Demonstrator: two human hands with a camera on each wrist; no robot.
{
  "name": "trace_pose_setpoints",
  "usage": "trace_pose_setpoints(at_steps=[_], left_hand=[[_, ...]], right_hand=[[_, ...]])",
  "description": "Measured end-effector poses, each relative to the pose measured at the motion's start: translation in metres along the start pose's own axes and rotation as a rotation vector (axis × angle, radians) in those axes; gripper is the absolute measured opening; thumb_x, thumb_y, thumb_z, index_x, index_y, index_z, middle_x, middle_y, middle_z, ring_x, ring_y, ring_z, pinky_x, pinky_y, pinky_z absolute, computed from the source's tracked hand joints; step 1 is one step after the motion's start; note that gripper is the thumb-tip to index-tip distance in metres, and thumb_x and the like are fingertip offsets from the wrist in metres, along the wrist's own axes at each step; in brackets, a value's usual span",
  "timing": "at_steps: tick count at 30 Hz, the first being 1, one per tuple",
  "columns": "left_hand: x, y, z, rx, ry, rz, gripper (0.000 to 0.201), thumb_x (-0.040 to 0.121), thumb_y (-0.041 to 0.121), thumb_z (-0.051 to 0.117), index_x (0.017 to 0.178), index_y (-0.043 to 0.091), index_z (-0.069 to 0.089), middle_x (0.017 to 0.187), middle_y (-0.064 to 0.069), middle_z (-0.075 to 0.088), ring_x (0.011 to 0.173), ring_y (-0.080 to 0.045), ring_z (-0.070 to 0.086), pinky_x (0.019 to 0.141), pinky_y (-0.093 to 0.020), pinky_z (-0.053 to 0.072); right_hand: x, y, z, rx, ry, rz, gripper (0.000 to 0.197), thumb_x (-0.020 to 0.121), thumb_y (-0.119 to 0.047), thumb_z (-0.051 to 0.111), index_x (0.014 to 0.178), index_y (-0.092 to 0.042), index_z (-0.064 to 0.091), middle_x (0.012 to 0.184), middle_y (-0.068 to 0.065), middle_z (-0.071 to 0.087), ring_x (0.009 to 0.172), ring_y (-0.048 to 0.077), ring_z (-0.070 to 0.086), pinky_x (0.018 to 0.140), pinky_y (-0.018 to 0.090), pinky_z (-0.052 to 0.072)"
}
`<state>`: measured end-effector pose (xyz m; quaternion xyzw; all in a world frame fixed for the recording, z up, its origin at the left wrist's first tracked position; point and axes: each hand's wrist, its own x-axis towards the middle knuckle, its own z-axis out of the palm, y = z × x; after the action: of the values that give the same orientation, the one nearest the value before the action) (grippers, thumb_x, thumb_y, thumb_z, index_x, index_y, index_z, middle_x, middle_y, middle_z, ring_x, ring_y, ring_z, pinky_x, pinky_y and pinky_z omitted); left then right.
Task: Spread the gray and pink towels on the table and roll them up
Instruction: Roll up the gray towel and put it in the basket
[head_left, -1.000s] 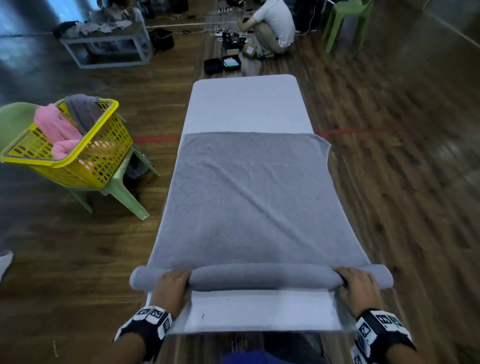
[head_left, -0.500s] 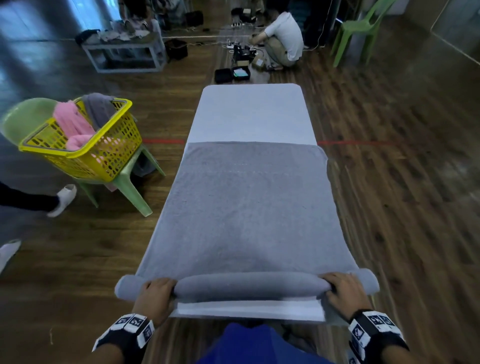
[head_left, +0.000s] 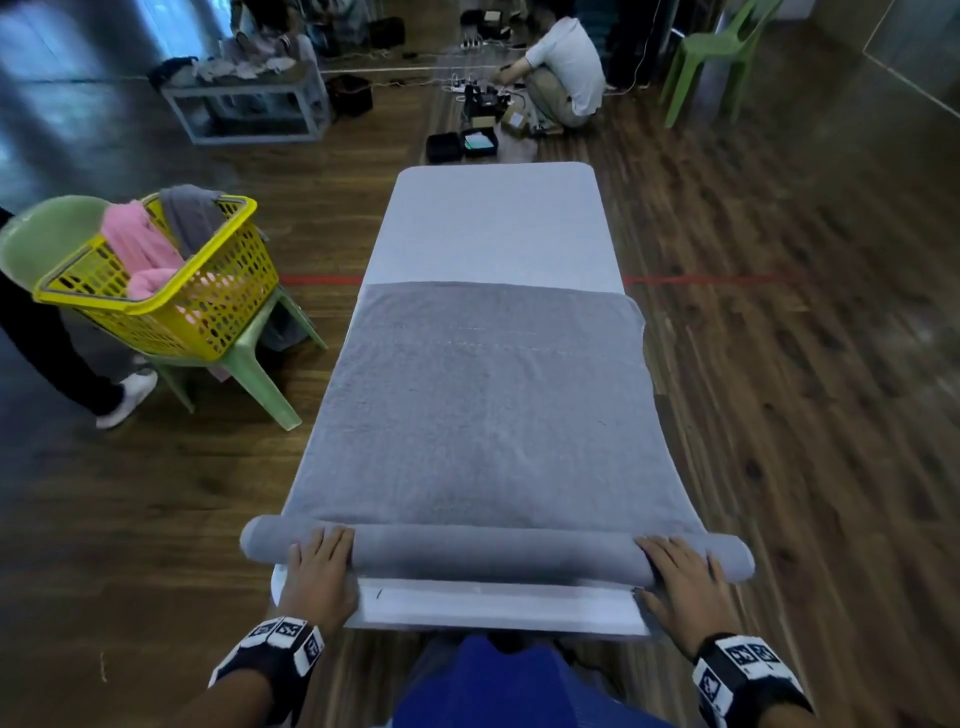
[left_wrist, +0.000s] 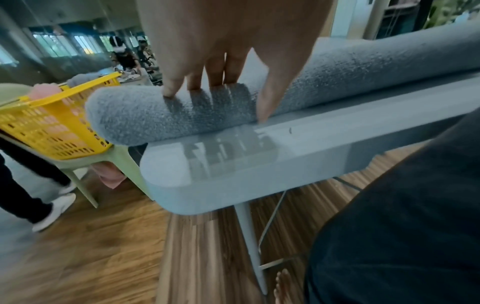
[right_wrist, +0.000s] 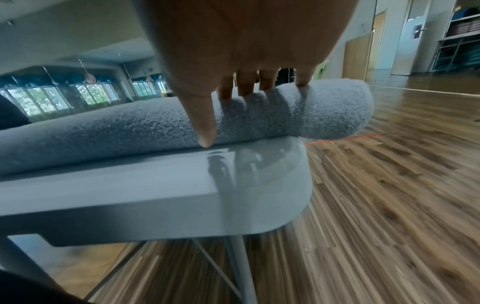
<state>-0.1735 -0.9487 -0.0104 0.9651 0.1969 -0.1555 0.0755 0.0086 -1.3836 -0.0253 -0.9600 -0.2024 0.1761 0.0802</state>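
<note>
The gray towel (head_left: 488, 405) lies flat along the white table (head_left: 498, 223), and its near end is wound into a roll (head_left: 493, 553) across the table's near edge. My left hand (head_left: 319, 561) presses on the roll near its left end, fingers straight over the top and thumb (left_wrist: 262, 115) down its near side. My right hand (head_left: 680, 571) lies the same way near the right end (right_wrist: 324, 111). Both roll ends overhang the table's sides. A pink towel (head_left: 132, 241) sits in the yellow basket (head_left: 208, 312) at left.
The basket, which also holds a second gray towel (head_left: 189, 218), rests on a green chair (head_left: 249, 364) left of the table. A person's leg and white shoe (head_left: 127, 397) stand beside it. Another person (head_left: 566, 67) crouches by gear beyond the table's far end. Wooden floor lies all around.
My fingers now lie stretched over the top of the roll instead of tucked at its near side. A person has stepped in by the basket at left.
</note>
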Motion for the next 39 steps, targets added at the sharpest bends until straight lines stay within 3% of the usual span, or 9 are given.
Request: trace_pose_setpoints(at_steps=[4,8,11,14,19,27,32,36,39], left_hand=[[0.010,-0.005,-0.018,0.058,0.016,0.074,0.054,0.043,0.011,0.082,0.094,0.017,0.067,0.093,-0.004,0.069,0.084,-0.031,0.062,0.078,-0.054,0.049],[0.035,-0.004,-0.038,0.040,0.091,0.058,0.039,0.071,0.019,0.067,0.109,0.020,0.066,0.110,-0.002,0.067,0.102,-0.028,0.059,0.096,-0.051,0.037],[0.051,0.000,-0.037,-0.050,0.097,0.067,0.047,0.089,0.033,0.042,0.131,0.012,0.052,0.132,-0.009,0.054,0.122,-0.030,0.050,0.106,-0.052,0.032],[0.057,0.001,-0.033,-0.022,-0.017,0.096,0.054,0.091,0.026,0.051,0.142,0.015,0.037,0.147,-0.004,0.039,0.136,-0.023,0.034,0.113,-0.043,0.020],[0.049,-0.024,-0.033,-0.123,0.088,-0.016,0.040,0.082,0.007,0.056,0.119,0.018,0.062,0.120,-0.006,0.064,0.109,-0.026,0.058,0.100,-0.037,0.040],[0.020,-0.044,-0.009,-0.149,0.114,0.025,0.038,0.069,0.019,0.057,0.104,0.022,0.069,0.099,0.001,0.070,0.090,-0.019,0.064,0.084,-0.033,0.049],[0.014,-0.011,-0.007,-0.074,0.092,0.145,0.034,0.052,0.027,0.063,0.085,0.023,0.070,0.077,0.003,0.070,0.067,-0.015,0.065,0.075,-0.026,0.035],[0.015,-0.017,-0.011,-0.089,0.112,0.137,0.041,0.051,0.016,0.083,0.090,0.023,0.072,0.081,0.004,0.071,0.074,-0.015,0.067,0.072,-0.027,0.053],[0.011,-0.034,-0.016,-0.140,0.093,0.069,0.043,0.055,0.011,0.081,0.095,0.024,0.072,0.088,0.004,0.071,0.080,-0.017,0.067,0.075,-0.032,0.054]], right_hand=[[0.017,-0.002,-0.015,-0.032,0.013,-0.005,0.055,0.053,-0.031,0.079,0.105,-0.037,0.064,0.101,-0.009,0.067,0.097,0.022,0.064,0.091,0.050,0.042],[0.038,-0.013,-0.039,-0.079,0.036,0.039,0.046,0.082,-0.040,0.054,0.128,-0.040,0.050,0.134,-0.013,0.050,0.127,0.013,0.042,0.110,0.050,0.018],[0.040,-0.015,-0.036,0.057,0.103,0.081,0.048,0.093,-0.049,0.043,0.139,-0.038,0.034,0.148,-0.010,0.030,0.136,0.013,0.030,0.106,0.055,0.022],[0.036,-0.011,-0.017,0.130,0.014,0.084,0.067,0.084,-0.046,0.060,0.141,-0.034,0.027,0.148,-0.002,0.026,0.137,0.024,0.027,0.099,0.059,0.035],[0.054,-0.037,-0.005,0.201,0.074,0.007,0.058,0.068,-0.005,0.074,0.123,-0.015,0.057,0.129,0.009,0.051,0.125,0.032,0.045,0.088,0.064,0.043],[0.055,-0.032,-0.009,0.182,0.034,-0.038,0.050,0.072,-0.022,0.068,0.118,-0.037,0.056,0.128,-0.008,0.053,0.125,0.016,0.047,0.092,0.052,0.043],[0.022,-0.006,-0.009,0.217,0.019,0.141,0.052,0.079,-0.021,0.066,0.126,-0.039,0.051,0.137,-0.014,0.046,0.133,0.014,0.037,0.099,0.061,0.032],[0.014,-0.016,-0.011,0.213,0.030,0.187,0.050,0.081,-0.020,0.064,0.127,-0.035,0.052,0.136,-0.011,0.048,0.134,0.014,0.035,0.101,0.066,0.025],[0.027,-0.034,-0.014,0.192,0.016,0.128,0.048,0.079,-0.019,0.064,0.124,-0.035,0.055,0.131,-0.011,0.053,0.129,0.013,0.041,0.104,0.066,0.022]])
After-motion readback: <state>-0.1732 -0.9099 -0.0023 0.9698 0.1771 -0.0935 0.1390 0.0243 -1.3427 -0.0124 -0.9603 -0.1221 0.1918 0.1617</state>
